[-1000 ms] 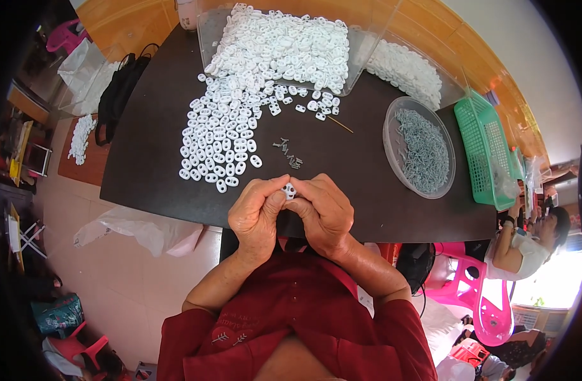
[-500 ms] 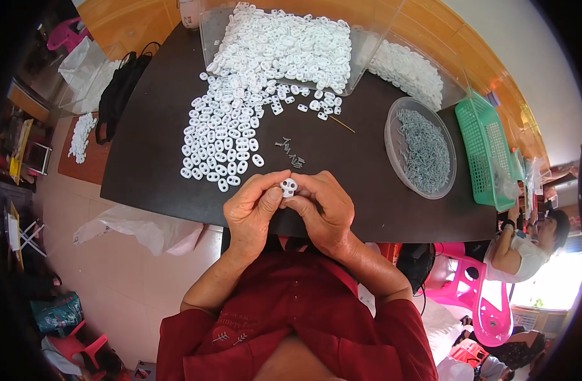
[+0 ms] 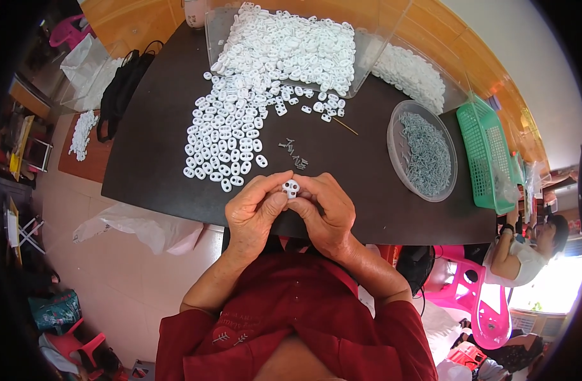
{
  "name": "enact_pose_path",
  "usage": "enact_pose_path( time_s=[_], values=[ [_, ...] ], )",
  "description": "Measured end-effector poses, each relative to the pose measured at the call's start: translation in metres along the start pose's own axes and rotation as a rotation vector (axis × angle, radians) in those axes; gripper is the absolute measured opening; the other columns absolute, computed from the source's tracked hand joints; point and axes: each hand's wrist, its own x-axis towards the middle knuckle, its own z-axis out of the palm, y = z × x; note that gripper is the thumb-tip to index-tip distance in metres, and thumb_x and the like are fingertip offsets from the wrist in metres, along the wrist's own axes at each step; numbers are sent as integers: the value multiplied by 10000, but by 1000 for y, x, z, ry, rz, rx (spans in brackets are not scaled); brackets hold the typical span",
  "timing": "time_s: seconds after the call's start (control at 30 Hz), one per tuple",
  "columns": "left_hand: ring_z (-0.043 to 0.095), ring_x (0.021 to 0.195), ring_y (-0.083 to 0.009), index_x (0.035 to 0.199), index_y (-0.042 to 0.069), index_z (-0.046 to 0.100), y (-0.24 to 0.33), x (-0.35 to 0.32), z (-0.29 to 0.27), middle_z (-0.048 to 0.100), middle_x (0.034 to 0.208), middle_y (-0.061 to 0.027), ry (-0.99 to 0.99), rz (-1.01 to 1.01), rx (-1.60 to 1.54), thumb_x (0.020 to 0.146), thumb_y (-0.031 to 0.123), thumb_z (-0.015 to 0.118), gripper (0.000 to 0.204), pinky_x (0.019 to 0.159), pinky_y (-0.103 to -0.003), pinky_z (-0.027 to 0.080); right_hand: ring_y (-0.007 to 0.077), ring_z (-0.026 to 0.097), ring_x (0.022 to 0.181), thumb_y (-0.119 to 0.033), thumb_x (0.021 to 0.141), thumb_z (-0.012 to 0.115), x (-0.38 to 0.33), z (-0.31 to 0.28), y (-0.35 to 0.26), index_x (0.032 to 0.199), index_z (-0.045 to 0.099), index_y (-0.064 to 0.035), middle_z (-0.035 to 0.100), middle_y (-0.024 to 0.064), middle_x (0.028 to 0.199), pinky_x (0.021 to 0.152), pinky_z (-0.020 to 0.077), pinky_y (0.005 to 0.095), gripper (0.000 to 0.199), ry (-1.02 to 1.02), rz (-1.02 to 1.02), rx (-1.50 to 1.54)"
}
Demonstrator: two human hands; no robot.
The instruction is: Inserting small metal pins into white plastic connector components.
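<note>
dark table (image 3: 361, 171): left hand (image 3: 250, 213) and right hand (image 3: 329, 213) pinch a white piece (image 3: 291, 189) between them.

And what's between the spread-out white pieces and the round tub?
Head view: loose grey screws and a thin stick lie on the dark table.
</note>
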Motion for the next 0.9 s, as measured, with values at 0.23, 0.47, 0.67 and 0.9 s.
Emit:
enact_pose_path(
  time_s=[0.23,0.47,0.67,0.9],
  values=[
    [502,698,-65,1088,-24,621,-3,-1,2,548,799,-19,31,86,77,871,29,586,226,614,-178,420,177,542,645,36,697,681,-3,1,2,1008,626,12,605,72,740,571,434,277,317,-10,-18,-1],
    [503,661,-73,1078,-21,627,-1,0,0,550,776,-21,38,87,145,862,31,597,224,582,-187,412,120,549,681,46,764,639,-3,-3,-4,1016,635,18,602,60,791,614,439,234,253,-75,140,108],
    [518,644,-88,1062,-16,634,4,-2,-1,568,763,-36,16,117,238,855,24,602,213,568,-204,420,78,554,755,34,833,587,-2,-7,-4,992,633,20,598,47,844,676,441,210,166,-89,312,250],
    [537,628,-113,1031,-22,639,6,0,-1,577,732,-57,13,204,404,812,-22,624,220,549,-221,424,44,530,716,5,837,587,0,-4,-10,904,634,19,609,8,790,626,432,196,83,-18,593,483]
  ],
)
